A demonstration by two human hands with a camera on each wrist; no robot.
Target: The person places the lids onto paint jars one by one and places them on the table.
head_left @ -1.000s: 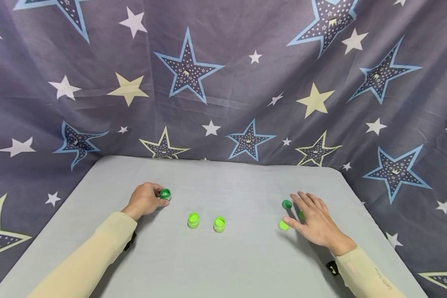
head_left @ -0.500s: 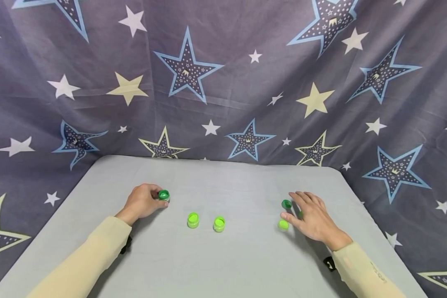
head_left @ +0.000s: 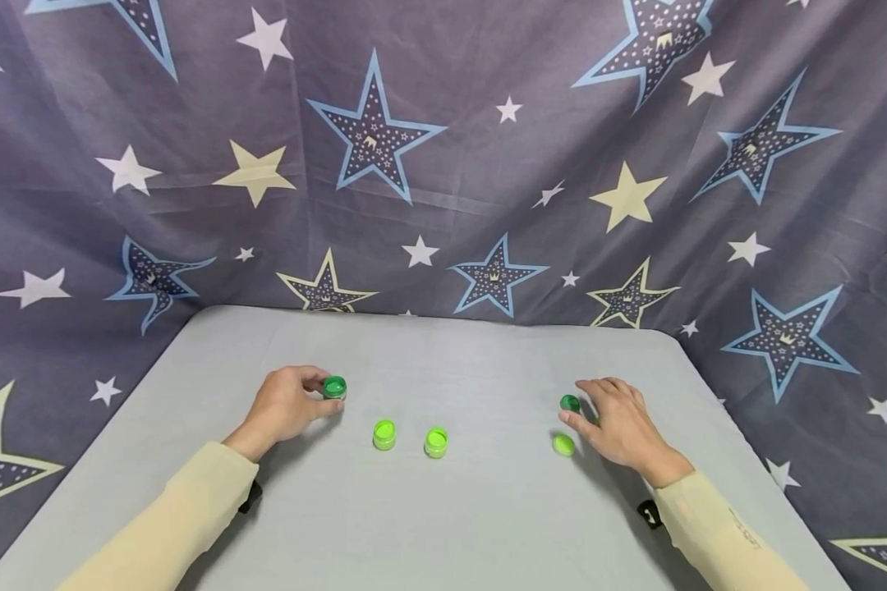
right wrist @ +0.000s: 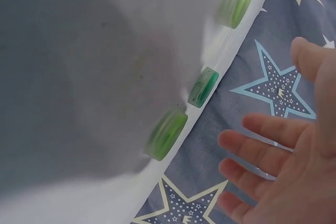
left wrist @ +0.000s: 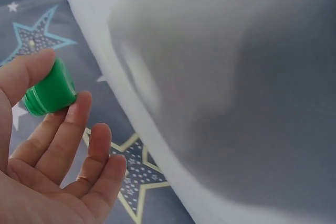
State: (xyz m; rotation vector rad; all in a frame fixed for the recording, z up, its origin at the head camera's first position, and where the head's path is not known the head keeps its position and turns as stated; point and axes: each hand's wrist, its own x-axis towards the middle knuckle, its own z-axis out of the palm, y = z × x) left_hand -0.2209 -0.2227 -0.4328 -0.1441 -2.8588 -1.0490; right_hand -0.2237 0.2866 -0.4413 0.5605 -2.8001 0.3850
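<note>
My left hand (head_left: 284, 400) pinches a small open jar of dark green paint (head_left: 334, 387) between thumb and fingers at the left of the table. In the left wrist view this green jar (left wrist: 55, 92) sits between the thumb and two fingertips, with the other fingers apart from it. My right hand (head_left: 619, 423) hovers with relaxed fingers over several lids. A dark green lid (head_left: 570, 403) lies by its fingertips and a light green lid (head_left: 563, 445) by its thumb. The right wrist view shows another light green lid (right wrist: 167, 135), mostly hidden by the hand in the head view.
Two open jars of light green paint, a left one (head_left: 384, 435) and a right one (head_left: 436, 442), stand mid-table between the hands. A grey cloth covers the table (head_left: 488, 525). Behind it hangs a dark curtain (head_left: 443, 222) with stars.
My left hand has shifted slightly to the right with the dark green jar. The right hand has drawn slightly left, fingers a little more bent. The light green jars and lids stay put.
</note>
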